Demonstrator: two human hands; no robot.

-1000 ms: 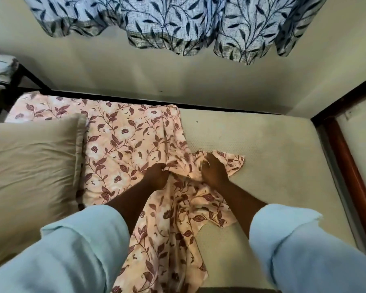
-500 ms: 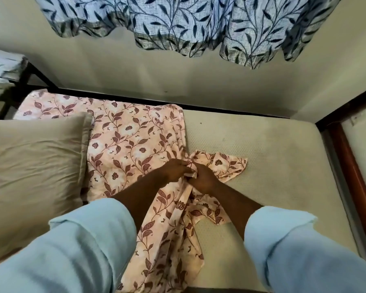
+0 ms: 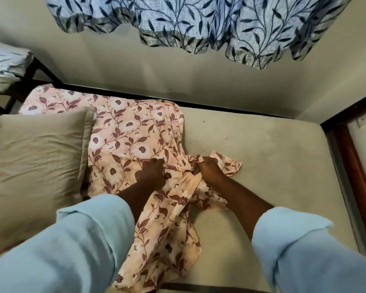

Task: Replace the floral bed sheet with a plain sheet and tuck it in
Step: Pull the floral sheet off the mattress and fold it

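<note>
Both hands are down in the cloth: the left hand (image 3: 151,174) has its fingers curled into a fold of the floral sheet (image 3: 131,132), and the right hand (image 3: 209,170) just beside it is clenched round a gathered, rope-like bunch of the same fabric, a loose corner poking out past the knuckles. From that bunch a long tail of sheet hangs over the near edge of the bed between the two pale blue sleeves. On the right, the bare mattress (image 3: 262,155) is exposed all the way to the foot, so that half looks stripped. On the left, the sheet lies flat over the head end, with the beige pillow (image 3: 40,161) sitting on it, and that part will have to come off too. No plain sheet is on the bed; some pale folded cloth (image 3: 4,62) rests on a stand at far left, though I cannot tell what it is. By my reckoning we're early: removal about halfway, spreading and tucking all to come.
</note>
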